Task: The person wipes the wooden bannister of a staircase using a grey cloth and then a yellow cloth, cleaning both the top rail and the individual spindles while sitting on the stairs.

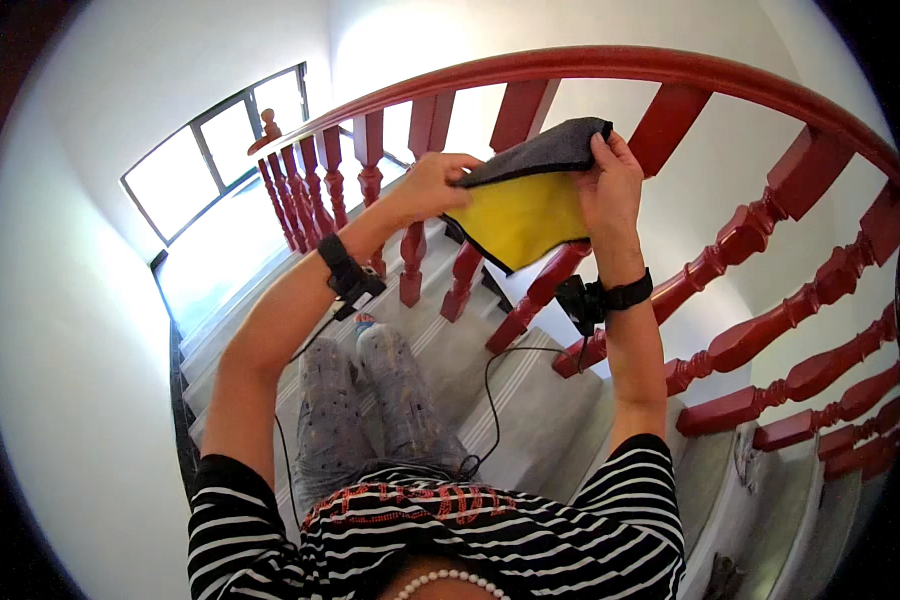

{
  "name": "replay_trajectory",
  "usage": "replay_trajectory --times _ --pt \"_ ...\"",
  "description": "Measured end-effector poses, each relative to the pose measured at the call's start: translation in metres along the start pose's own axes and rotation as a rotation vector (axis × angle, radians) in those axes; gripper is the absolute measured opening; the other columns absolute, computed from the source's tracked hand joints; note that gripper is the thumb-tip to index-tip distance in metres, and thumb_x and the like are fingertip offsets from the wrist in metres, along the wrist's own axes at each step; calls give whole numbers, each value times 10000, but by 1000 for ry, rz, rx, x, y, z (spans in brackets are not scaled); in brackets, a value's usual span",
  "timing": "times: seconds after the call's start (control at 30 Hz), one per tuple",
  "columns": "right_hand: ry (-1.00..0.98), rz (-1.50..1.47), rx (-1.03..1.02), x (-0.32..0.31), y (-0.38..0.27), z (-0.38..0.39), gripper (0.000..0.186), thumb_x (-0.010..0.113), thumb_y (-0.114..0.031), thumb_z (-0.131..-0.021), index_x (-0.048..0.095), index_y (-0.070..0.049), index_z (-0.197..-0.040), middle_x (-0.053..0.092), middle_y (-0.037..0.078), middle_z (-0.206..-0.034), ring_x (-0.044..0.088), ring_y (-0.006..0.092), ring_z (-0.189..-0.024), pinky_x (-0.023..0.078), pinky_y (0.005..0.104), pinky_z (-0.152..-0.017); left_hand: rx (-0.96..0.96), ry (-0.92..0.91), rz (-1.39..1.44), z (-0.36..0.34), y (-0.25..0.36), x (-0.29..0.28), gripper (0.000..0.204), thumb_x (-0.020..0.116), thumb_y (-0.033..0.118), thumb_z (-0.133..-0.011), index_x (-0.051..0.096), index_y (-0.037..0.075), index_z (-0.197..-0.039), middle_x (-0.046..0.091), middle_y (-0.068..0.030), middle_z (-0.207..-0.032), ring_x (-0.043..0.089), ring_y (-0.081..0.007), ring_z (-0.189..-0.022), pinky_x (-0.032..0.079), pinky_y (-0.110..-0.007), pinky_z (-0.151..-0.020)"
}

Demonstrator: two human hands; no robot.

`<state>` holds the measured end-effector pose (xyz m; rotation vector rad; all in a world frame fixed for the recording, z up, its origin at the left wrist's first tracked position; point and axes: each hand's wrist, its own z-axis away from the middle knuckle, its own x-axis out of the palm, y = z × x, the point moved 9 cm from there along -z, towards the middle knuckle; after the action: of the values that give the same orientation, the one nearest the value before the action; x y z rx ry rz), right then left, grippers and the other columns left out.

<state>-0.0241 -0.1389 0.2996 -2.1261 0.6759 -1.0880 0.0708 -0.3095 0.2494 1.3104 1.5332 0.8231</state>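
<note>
Between my two hands a cleaning cloth (525, 215) hangs stretched, yellow on one face, dark grey on the other, with a black edge. Its grey part folds over along the top. My left hand (435, 188) pinches the cloth's left side, fingers partly behind it. At the upper right corner, my right hand (613, 180) grips it between thumb and fingers. The cloth is held up in front of the red wooden banister, just below the handrail (590, 62). Whether it touches the balusters, I cannot tell.
Red turned balusters (715, 262) run along the curving staircase. Grey stair treads (450, 365) lie below me, with my legs on them. A dark-framed window (215, 145) is at the left. Black devices are strapped to both wrists, and a thin cable (492, 400) hangs from them.
</note>
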Motion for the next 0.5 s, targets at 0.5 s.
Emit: replay_trajectory --times 0.5 --pt "79 649 -581 1 5 -78 402 594 -64 -820 438 50 -1173 527 139 -1063 505 247 -1020 366 334 -949 237 941 -245 -74 38 -71 410 565 90 -774 341 6 -1107 545 -200 -857 570 -297 -804 447 -404 -723"
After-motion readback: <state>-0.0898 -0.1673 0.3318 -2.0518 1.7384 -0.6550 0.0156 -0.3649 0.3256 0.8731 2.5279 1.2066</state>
